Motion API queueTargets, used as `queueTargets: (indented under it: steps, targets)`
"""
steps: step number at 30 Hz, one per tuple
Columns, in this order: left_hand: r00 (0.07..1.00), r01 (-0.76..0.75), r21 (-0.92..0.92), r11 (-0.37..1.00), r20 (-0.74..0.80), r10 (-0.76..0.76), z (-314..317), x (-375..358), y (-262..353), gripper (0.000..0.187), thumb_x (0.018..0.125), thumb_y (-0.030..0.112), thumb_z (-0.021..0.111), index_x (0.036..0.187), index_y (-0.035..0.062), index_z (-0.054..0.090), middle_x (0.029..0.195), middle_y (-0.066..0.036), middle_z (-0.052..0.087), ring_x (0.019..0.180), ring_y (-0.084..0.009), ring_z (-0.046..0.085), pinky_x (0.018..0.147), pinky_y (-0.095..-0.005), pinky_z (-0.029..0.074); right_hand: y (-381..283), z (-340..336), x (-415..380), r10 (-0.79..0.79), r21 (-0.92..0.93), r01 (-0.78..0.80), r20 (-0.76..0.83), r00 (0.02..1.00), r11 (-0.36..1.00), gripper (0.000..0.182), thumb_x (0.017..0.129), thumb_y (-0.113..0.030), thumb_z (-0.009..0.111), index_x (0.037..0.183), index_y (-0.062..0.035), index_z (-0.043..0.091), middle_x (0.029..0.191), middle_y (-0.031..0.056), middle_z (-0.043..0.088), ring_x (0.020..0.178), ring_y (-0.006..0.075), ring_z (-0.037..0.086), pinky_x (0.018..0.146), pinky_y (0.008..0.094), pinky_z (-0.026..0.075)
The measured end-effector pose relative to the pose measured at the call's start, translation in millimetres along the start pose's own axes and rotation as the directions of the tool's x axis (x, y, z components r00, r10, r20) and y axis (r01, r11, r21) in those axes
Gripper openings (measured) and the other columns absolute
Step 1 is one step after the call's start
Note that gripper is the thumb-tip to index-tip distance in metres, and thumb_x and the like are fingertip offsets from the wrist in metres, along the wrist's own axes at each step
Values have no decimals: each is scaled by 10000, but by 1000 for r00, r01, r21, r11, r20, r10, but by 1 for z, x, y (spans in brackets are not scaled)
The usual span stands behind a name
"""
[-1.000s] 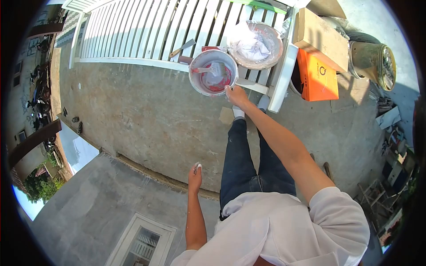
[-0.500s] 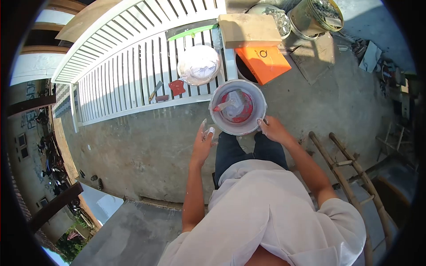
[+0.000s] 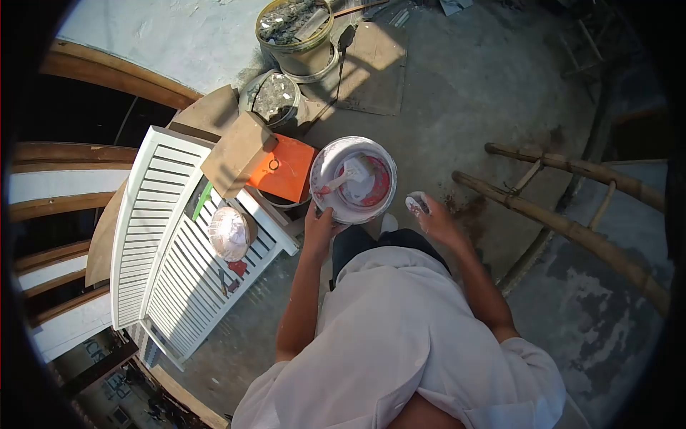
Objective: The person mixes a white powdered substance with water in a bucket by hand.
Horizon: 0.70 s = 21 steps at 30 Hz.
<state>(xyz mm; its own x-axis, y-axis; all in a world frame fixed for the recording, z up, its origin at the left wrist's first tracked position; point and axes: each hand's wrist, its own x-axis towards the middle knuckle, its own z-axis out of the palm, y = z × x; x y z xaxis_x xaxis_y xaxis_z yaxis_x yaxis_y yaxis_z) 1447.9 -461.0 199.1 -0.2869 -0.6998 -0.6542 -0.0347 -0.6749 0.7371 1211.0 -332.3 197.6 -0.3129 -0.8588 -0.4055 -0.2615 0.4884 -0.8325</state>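
My left hand [image 3: 321,226] grips the near-left rim of a white-smeared bucket [image 3: 319,159], held over my legs with its opening facing up. Inside it sit a round red container [image 3: 389,187] with a whitish mass and a white-coated tool [image 3: 341,179] whose red-marked handle end leans toward the left wall. To the right of the bucket, apart from it, is my right hand [image 3: 432,220]. White smears coat its fingers, and a dark gap shows between them; it looks open.
On the white slatted bench [image 3: 193,286] at left stand a white-filled tub [image 3: 230,234], a red scraper [image 3: 237,267] and small tools. An orange box [image 3: 284,168] lies beside a cardboard box [image 3: 237,154]. Rubble buckets [image 3: 304,57] stand beyond. A bamboo ladder [image 3: 564,218] lies right.
My view has swung to the right, so the bench now sits further left. My left hand has taken the bucket's rim, while my right hand has let go and moved off it.
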Motion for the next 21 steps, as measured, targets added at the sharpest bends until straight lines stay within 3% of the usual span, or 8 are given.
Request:
queueTargets:
  steps: [1, 7, 10, 13, 15, 17, 19, 21]
  targets:
    - [1000, 21, -35, 999, 13, -20, 11, 18, 7, 480, 939, 119, 466, 1395, 77, 322, 1190, -154, 564, 960, -250, 646, 788, -361, 577, 12, -15, 9, -29, 2, 29, -81, 996, 1000, 235, 905, -164, 561, 1077, -4, 564, 896, 152, 647, 772, 229, 628, 718, 354, 481]
    - [996, 62, -59, 996, 66, -58, 60, 87, 26, 438, 970, 168, 438, 1391, 115, 325, 1258, -142, 520, 1039, -268, 618, 826, -402, 562, 79, -120, 20, 262, 6, -270, -274, 926, 963, 254, 884, -138, 581, 1101, -7, 563, 929, 144, 654, 826, 220, 642, 738, 336, 487]
    - [997, 56, -53, 997, 61, -53, 84, 126, 49, 425, 968, 175, 430, 1377, 108, 336, 1262, -156, 507, 1073, -287, 598, 829, -417, 557, 145, -159, 45, 237, -24, -262, -357, 904, 965, 237, 879, -149, 589, 1070, -11, 573, 911, 133, 655, 816, 204, 635, 733, 340, 487]
    - [995, 97, -36, 995, 42, -96, 102, 186, 71, 453, 941, 155, 435, 1380, 105, 334, 1291, -183, 467, 1098, -334, 574, 819, -444, 560, 149, -198, 65, 338, 19, -363, -418, 844, 932, 200, 893, -161, 586, 1051, -41, 571, 887, 79, 647, 773, 181, 618, 715, 330, 485]
    - [995, 84, -3, 996, 52, -84, 126, 219, 95, 481, 929, 135, 445, 1393, 109, 319, 1304, -179, 450, 1097, -335, 567, 799, -444, 562, 195, -209, 76, 479, 146, -468, -456, 750, 872, 189, 879, -147, 584, 1030, -32, 581, 853, 81, 638, 735, 160, 614, 657, 330, 495]
    - [996, 38, 65, 997, 74, -43, 150, 255, 116, 510, 926, 115, 457, 1409, 112, 295, 1308, -157, 444, 1078, -313, 573, 769, -423, 567, 282, -199, 75, 649, 295, -582, -440, 621, 758, 179, 882, -143, 573, 1013, -23, 589, 802, 77, 630, 680, 148, 609, 587, 327, 498]
    - [992, 44, 81, 996, 112, -53, 182, 284, 143, 512, 919, 107, 458, 1406, 112, 300, 1307, -152, 444, 1076, -308, 573, 758, -419, 569, 308, -192, 53, 761, 424, -634, -311, 569, 647, 214, 904, -214, 557, 1005, -29, 594, 776, 87, 632, 625, 168, 604, 556, 341, 507]
    - [981, 29, 78, 997, 190, -43, 219, 315, 165, 517, 913, 98, 460, 1405, 112, 302, 1307, -150, 444, 1075, -309, 573, 752, -419, 570, 303, -191, 36, 865, 319, -805, -160, 475, 501, 286, 909, -299, 519, 1044, -58, 596, 876, 106, 639, 736, 229, 635, 557, 409, 512]
